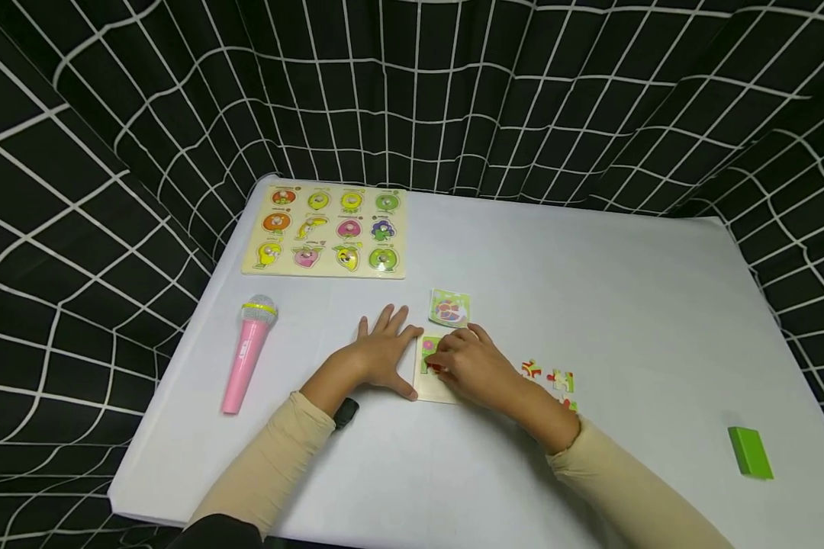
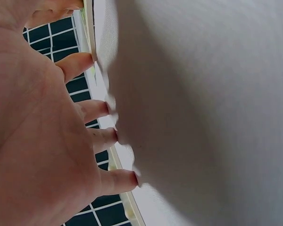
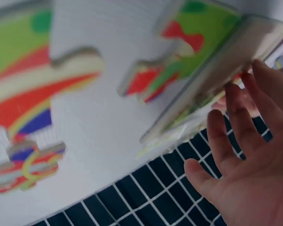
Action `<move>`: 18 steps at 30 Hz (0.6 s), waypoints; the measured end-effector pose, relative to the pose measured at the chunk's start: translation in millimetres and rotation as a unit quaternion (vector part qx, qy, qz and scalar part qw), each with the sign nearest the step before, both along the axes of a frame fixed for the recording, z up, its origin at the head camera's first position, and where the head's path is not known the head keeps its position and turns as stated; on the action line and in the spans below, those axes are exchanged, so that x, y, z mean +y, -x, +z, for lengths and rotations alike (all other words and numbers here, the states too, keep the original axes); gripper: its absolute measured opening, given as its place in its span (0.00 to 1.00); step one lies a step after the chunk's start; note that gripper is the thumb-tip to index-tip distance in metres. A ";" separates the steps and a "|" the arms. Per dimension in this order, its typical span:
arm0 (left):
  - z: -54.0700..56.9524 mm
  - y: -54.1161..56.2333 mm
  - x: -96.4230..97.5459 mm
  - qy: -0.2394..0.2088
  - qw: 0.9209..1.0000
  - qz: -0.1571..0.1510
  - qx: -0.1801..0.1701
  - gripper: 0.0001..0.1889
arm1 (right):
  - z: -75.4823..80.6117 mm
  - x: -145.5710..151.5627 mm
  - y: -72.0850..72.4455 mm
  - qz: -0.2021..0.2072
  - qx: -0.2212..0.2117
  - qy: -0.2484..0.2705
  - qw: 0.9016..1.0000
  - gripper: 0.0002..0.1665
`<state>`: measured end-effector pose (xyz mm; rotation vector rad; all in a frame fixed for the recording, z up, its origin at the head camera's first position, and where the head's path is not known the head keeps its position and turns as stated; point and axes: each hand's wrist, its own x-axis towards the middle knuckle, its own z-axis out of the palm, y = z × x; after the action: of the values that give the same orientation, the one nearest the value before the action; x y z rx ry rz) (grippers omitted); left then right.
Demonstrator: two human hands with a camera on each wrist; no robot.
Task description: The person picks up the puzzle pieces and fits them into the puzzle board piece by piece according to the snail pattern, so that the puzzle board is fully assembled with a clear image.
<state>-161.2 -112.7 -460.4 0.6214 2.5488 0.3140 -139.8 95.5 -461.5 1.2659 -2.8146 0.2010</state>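
My left hand (image 1: 381,358) lies at the left side of a small puzzle board (image 1: 434,392). Its fingers are spread, with the thumb and index fingertips right at the board's edge. In the left wrist view the other fingertips (image 2: 125,181) rest on the white cloth. Over the board, my right hand (image 1: 477,370) bends its fingers and pinches a red-and-green jigsaw piece (image 1: 436,367), mostly hidden under the fingertips. A green piece with a pink spot (image 1: 429,345) shows at the board's upper left. Loose jigsaw pieces (image 1: 561,380) lie beside my right forearm, and large in the right wrist view.
A square picture card (image 1: 449,307) lies just beyond the board. Farther back is a wooden fruit knob puzzle (image 1: 329,229). On the left lies a pink toy microphone (image 1: 243,358), on the right a green block (image 1: 751,452). Black grid curtains (image 1: 412,99) border the white table (image 1: 625,305).
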 end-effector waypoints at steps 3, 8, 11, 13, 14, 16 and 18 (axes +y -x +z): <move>-1.9 -1.2 -1.5 -0.006 1.000 0.009 -0.003 0.58 | 4.9 2.6 -0.7 0.008 -0.027 -0.008 1.000 0.17; -3.2 -5.0 -4.1 -0.013 1.000 0.025 -0.010 0.58 | 15.8 14.7 -1.3 -0.001 -0.085 0.008 0.996 0.19; -3.2 -5.8 -3.7 -0.016 1.000 0.024 -0.006 0.58 | 20.5 32.8 -1.3 -0.033 -0.095 0.026 0.995 0.20; -3.0 -5.1 -2.5 -0.018 1.000 0.020 -0.003 0.58 | 21.1 49.7 -1.3 -0.057 -0.089 0.034 0.994 0.22; -3.3 -4.5 -1.9 -0.018 1.000 0.017 0.000 0.58 | 20.8 59.2 -1.8 -0.068 -0.084 0.035 0.993 0.22; -2.9 -3.6 -0.7 -0.016 1.000 0.012 0.001 0.58 | 19.3 77.5 -3.6 -0.089 -0.077 0.039 0.992 0.24; -2.8 -2.5 0.1 -0.012 1.000 0.008 0.002 0.58 | 17.4 93.8 -6.7 -0.106 -0.067 0.039 0.991 0.23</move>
<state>-158.6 -112.5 -463.2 0.6115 2.5588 0.3500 -133.1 189.4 -444.1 0.9647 -2.9927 0.3943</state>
